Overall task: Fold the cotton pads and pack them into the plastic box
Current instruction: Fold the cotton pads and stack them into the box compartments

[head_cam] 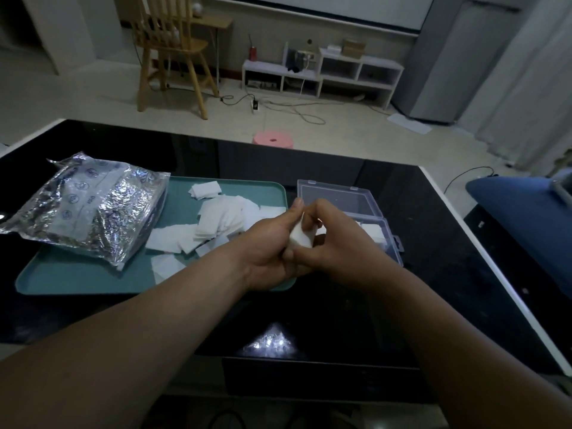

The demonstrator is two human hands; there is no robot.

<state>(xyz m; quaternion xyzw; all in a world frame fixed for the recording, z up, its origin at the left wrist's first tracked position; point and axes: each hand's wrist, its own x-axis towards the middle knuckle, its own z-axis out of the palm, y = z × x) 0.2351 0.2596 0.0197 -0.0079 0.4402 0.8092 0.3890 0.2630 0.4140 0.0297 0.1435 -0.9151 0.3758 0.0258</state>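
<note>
A folded cotton pad is held between both hands.

The white pad is pinched by the curled fingers of the left hand and the right hand, which are pressed close together on it. It is held up over the right edge of the green tray, just beside the plastic box. The clear box is set on the black surface, right next to the tray, with its lid laid open toward the far edge. A few white pads are seen inside it. Many loose cotton pads are spread over the middle of the tray. A shiny silver bag is laid on the tray's left side.
</note>
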